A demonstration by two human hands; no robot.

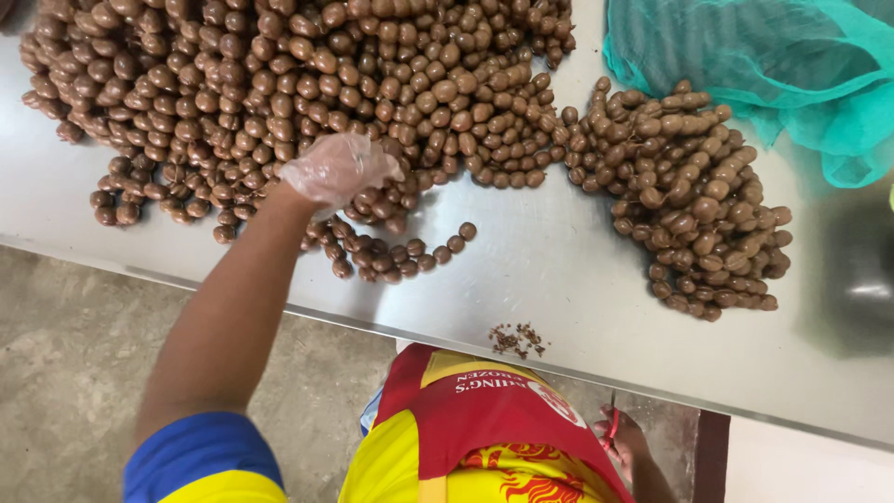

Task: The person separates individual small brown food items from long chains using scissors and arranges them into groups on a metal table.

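Note:
A large heap of round brown fruits point(279, 74) covers the far left of a steel table point(549, 270). My left hand point(337, 170), in a thin clear plastic glove, reaches to the heap's near edge, its fingers curled around a few of the fruits. A short trail of loose fruits point(391, 256) lies just in front of it. My right hand point(622, 445) is low at my side, below the table's front edge, closed on a small red-handled tool point(612, 427). A smaller heap of the same fruits point(694, 191) lies to the right.
A teal mesh net bag point(773, 65) lies bunched at the far right corner. A little cluster of brown stem scraps point(518, 340) sits near the table's front edge. Concrete floor point(65, 363) shows to the lower left.

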